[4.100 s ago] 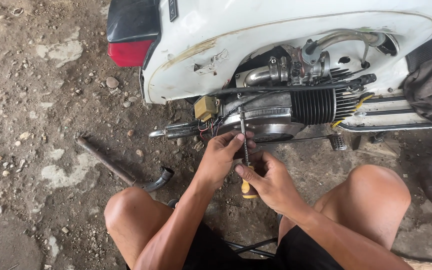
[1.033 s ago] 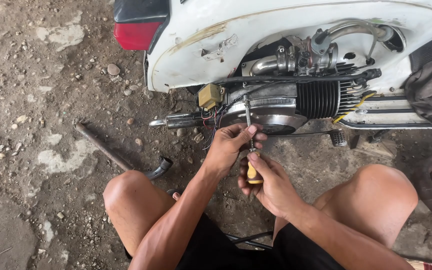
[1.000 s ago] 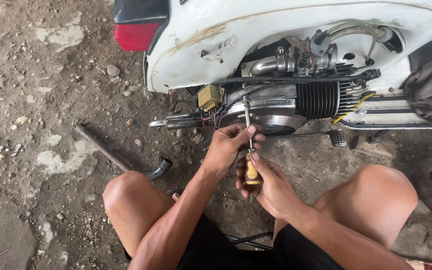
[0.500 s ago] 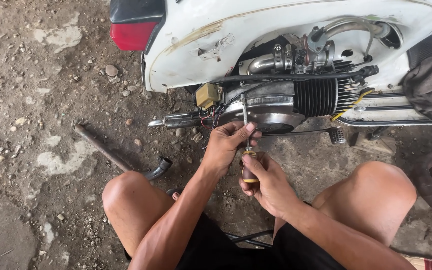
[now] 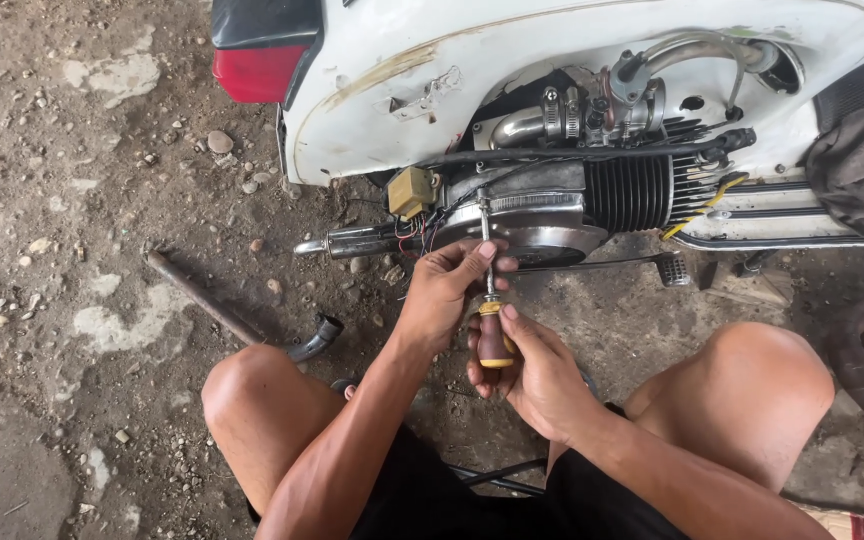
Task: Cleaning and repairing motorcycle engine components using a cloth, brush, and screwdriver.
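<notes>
The tip of the brown-and-yellow handled screwdriver (image 5: 493, 325) is hard to see against the grey engine cover (image 5: 532, 215) at frame centre. The right hand (image 5: 537, 375) is closed around its handle; the left hand (image 5: 447, 290) pinches its metal shaft.

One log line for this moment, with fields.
left hand: steadies screwdriver shaft | right hand: grips handle | tip: at engine cover

An informal repair yard or rough workshop: bare, stony dirt floor (image 5: 82, 300), an old white scooter (image 5: 552, 90) with its finned engine (image 5: 592, 195) uncovered, a rusty metal pipe (image 5: 202, 300) lying loose.
</notes>
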